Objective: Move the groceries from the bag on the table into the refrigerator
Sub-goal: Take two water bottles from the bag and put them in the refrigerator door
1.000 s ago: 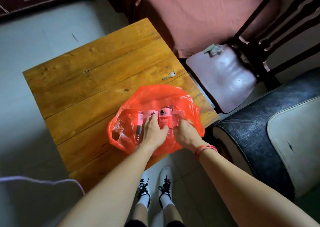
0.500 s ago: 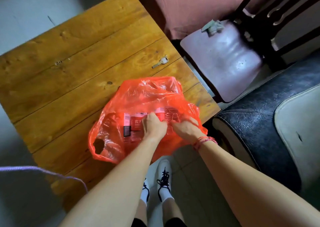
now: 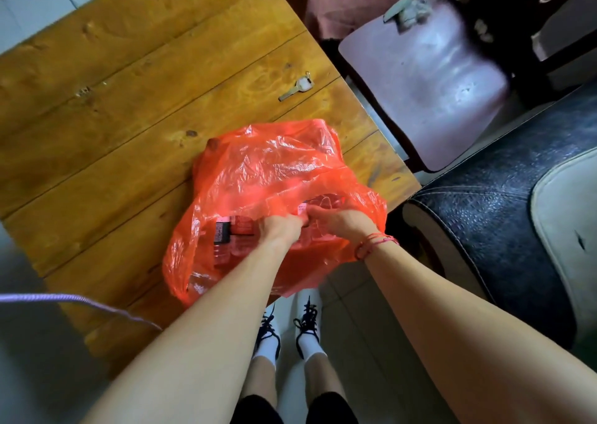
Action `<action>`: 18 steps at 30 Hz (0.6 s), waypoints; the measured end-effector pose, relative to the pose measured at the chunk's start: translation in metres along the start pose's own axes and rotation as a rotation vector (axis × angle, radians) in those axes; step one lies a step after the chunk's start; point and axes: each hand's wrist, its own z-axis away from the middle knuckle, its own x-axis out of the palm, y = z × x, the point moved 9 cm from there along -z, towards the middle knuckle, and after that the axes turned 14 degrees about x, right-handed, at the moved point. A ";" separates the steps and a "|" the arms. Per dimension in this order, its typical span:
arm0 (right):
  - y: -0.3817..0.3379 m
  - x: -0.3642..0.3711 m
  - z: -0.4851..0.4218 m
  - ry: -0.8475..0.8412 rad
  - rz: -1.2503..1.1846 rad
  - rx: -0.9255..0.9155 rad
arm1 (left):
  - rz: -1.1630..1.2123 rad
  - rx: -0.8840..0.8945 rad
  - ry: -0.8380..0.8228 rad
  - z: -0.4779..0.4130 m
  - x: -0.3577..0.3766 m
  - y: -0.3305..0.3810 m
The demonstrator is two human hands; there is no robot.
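- Orange-red thin plastic bag [image 3: 274, 178] sits on the near corner of the brown wooden plank table [image 3: 129, 100]. Its mouth faces the person.
- Small bottles with pink and black labels [image 3: 232, 233] lie inside the bag. You can see them through the plastic.
- The left hand [image 3: 281, 229] is in the bag's mouth, with its fingers curled down round the bottles.
- The right hand [image 3: 339, 221] has a red string band [image 3: 374, 242] on its wrist. It touches the left hand, and its fingers curl round the bottles too.
- I think the job has only just begun. Every bottle I can see is in the bag, none is out on the table, and no fridge shows.
- What is left, I think: lift the bottles out, carry them to the fridge and put them in.
- A small silver key [image 3: 297, 85] lies farther back on the table, well apart from the bag.
- Past the table's right edge stands a dark chair with a shiny purple seat [image 3: 429, 81]. A crumpled grey rag [image 3: 410, 11] lies at the seat's far edge.
- A black leather sofa arm [image 3: 484, 223] is on the right, near the table's corner.
- The floor is pale tile [image 3: 355, 343]. The person's black-and-white laced shoes [image 3: 268, 330] stand on it.
- A thin purple cord [image 3: 87, 300] crosses the near left part of the table.
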 end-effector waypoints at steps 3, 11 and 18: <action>-0.006 -0.008 0.003 0.092 -0.012 -0.050 | 0.082 0.003 -0.016 0.001 0.003 0.000; -0.034 -0.010 0.043 0.314 0.214 -0.258 | 0.308 0.076 0.114 0.023 -0.026 0.004; -0.033 -0.012 0.059 0.358 0.058 -0.313 | 0.356 0.154 0.257 0.052 -0.066 0.002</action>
